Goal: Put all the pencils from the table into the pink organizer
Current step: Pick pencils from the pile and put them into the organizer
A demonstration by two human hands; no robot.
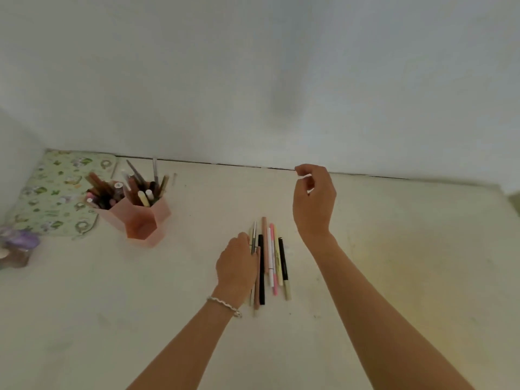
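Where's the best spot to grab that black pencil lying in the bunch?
Pinch the black pencil at its far end, coming from above. It lies flat, packed between neighbours, with the left hand beside its middle; the far tip looks freest.

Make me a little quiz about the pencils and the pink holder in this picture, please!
1. True or false: the pink organizer already has pens and pencils standing in it.
2. Which hand rests on the pencils lying on the table? A) left hand B) right hand C) both
3. Fill in: the organizer stands to the ____ of the loose pencils, near the flowery green mat.

Key:
1. True. Several stick out of its top.
2. A. The left hand, with a bracelet at its wrist, lies on the bundle's left side; the right hand is raised above the table, holding nothing that can be seen.
3. Left.
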